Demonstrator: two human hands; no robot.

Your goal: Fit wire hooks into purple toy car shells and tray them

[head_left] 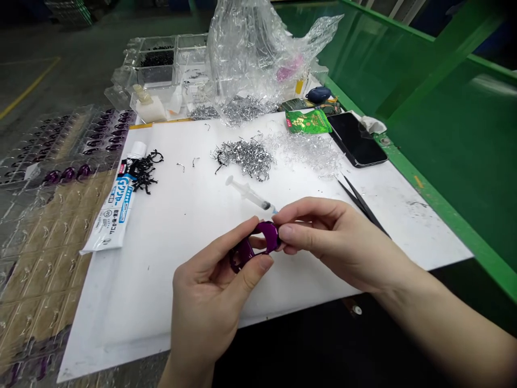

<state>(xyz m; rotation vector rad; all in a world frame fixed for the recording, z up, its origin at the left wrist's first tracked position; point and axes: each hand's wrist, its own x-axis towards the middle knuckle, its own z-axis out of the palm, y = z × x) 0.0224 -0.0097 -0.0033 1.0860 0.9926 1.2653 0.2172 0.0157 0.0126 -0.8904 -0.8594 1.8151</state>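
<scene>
A glossy purple plastic frame [269, 235] with wide openings is held above the white work sheet. My left hand [216, 285] is closed around its left end, thumb along the lower edge and fingers over the top. At the frame's right end, my right hand [319, 229] pinches the rim between thumb and forefinger; whether a small piece is also between those fingertips is hidden. Just behind the hands lies a clear syringe [248, 193] with a dark plunger tip. Black tweezers [361, 205] rest to the right of my right hand.
A glue tube [111, 210] and black strips [146, 172] lie left. Silvery bits [246, 156] and clear scraps [309, 151] sit farther back. A green packet [307, 122] and phone [357, 139] lie right. Plastic bag [250, 54] and compartment box [175, 75] stand behind; trays [44, 242] line the left.
</scene>
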